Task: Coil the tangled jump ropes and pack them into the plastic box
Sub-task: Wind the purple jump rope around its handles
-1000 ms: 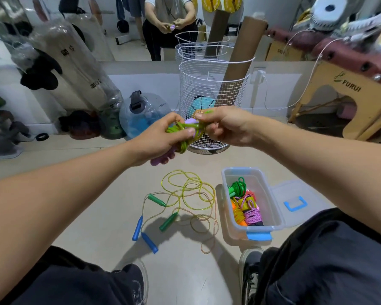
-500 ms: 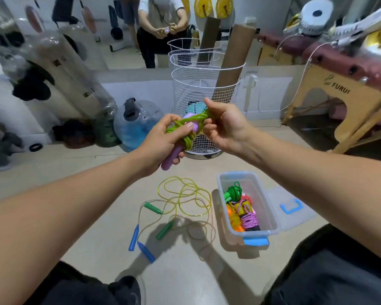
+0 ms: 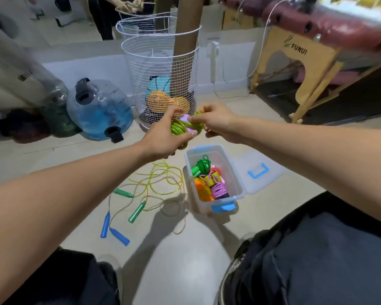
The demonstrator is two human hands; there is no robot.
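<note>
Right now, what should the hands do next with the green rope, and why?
Probably lower the green rope into the plastic box. The left hand grips it coiled, the right hand pinches its end, and the open box sits just below.

Beige floor (image 3: 53, 164), white wire basket (image 3: 161, 69) w/ balls, wooden table (FURUI) (image 3: 299, 51), water jug (image 3: 99, 111).

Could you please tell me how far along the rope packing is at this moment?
Done: several coiled ropes, green, orange and pink, already lie in the clear plastic box with blue latches, its lid off beside it. In hand: the left hand grips a lime-green rope coil with lilac handles while the right hand pinches its end. Left: the tangled yellow ropes with green and blue handles on the floor.
</note>
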